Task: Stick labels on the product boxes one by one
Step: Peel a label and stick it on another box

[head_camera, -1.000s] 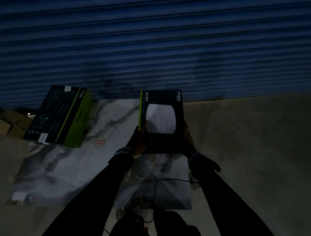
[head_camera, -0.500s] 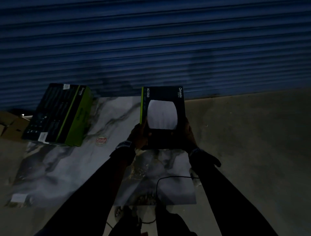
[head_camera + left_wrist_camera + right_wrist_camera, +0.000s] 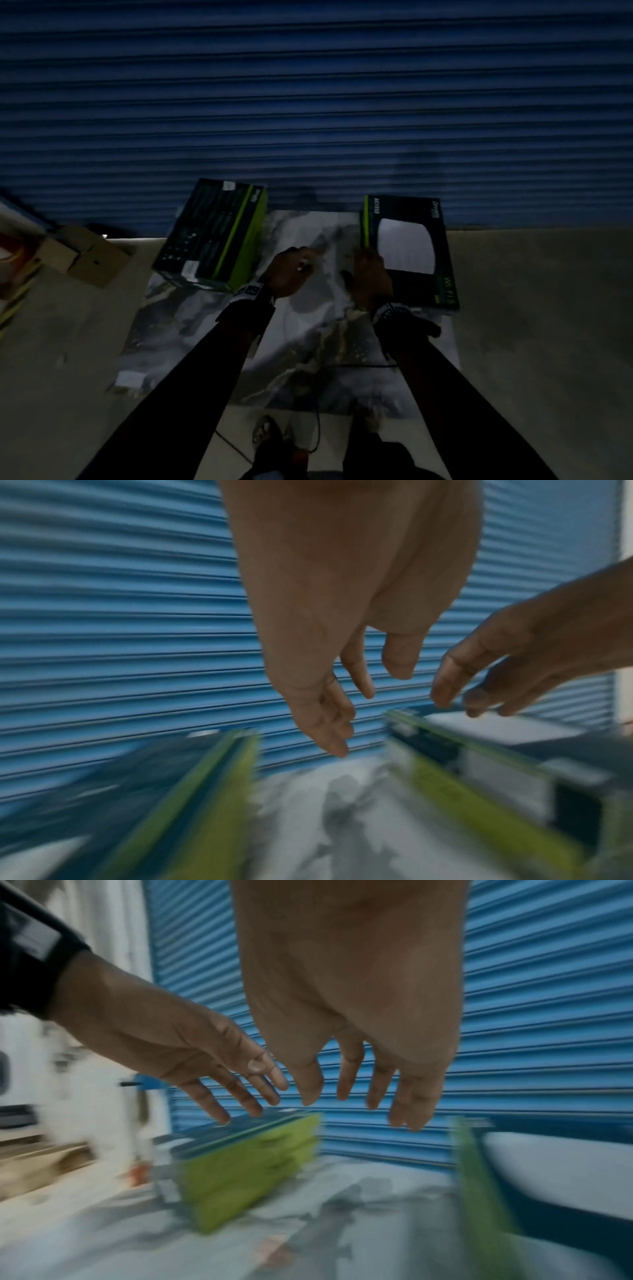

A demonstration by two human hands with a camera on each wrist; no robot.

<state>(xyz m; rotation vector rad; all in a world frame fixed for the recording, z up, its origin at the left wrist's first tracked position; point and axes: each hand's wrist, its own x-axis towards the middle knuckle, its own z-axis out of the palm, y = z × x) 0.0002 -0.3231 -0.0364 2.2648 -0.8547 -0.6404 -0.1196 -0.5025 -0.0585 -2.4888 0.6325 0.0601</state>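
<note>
Boxes, two of them, lie on a marble-patterned slab (image 3: 212, 329) set on the floor before a blue roller shutter (image 3: 308, 102). In the head view, the router box (image 3: 416, 253), black with a white oval device pictured and a green edge, lies flat on the slab's far right corner, just short of the shutter. The green-sided box (image 3: 219, 236) sits on the slab's far left corner, a small white label (image 3: 228, 185) on its top near the shutter end. Left of the slab, brown cardboard cartons (image 3: 85, 257) rest on the floor. The left hand (image 3: 291, 270) hovers over the slab between the boxes; the right hand (image 3: 371, 277) is just beside the router box's near left edge, and whether it touches cannot be told.

From the left wrist, the left hand (image 3: 329, 631) hangs with fingers (image 3: 359, 669) loosely extended, holding nothing, above the slab (image 3: 308, 818); the right hand (image 3: 514, 658) reaches in, fingers spread over the blurred router box (image 3: 496, 764).

From the right wrist, the right hand (image 3: 359, 1015) shows fingers (image 3: 346, 1069) straight and released, gripping nothing. The left hand (image 3: 178, 1042) is splayed above the green-sided box (image 3: 246, 1169).
</note>
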